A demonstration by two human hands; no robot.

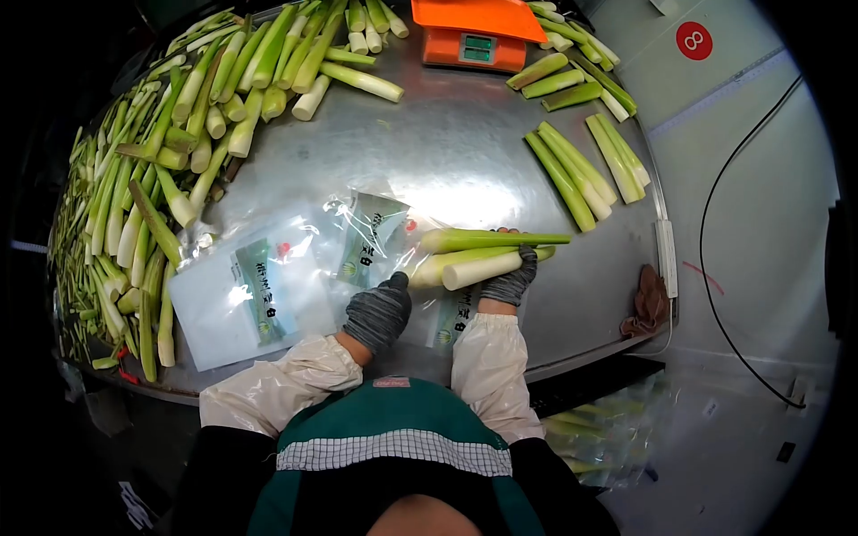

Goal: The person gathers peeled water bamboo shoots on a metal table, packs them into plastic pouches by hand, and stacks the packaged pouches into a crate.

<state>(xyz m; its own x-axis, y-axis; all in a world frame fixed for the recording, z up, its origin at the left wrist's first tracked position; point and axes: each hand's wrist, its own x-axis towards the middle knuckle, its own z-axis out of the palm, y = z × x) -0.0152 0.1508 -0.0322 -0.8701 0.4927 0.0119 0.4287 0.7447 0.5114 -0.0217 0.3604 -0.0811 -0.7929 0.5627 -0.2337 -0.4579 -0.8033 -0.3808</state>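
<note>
Three stalks [483, 266] fill my closed right hand [509, 277]. My left hand [379, 314] curls by a clear printed bag [368, 234], hold unclear.

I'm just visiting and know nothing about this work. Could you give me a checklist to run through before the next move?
1. Right hand gripping the stalks: ok.
2. Left hand gripping plastic: cannot tell, its fingertips are unclear.
3. Printed bag beside it open at the mouth: cannot tell, glare.
4. Orange scale readable: cannot tell, digits too small.
5. Brown cloth apart from both hands: ok.
</note>
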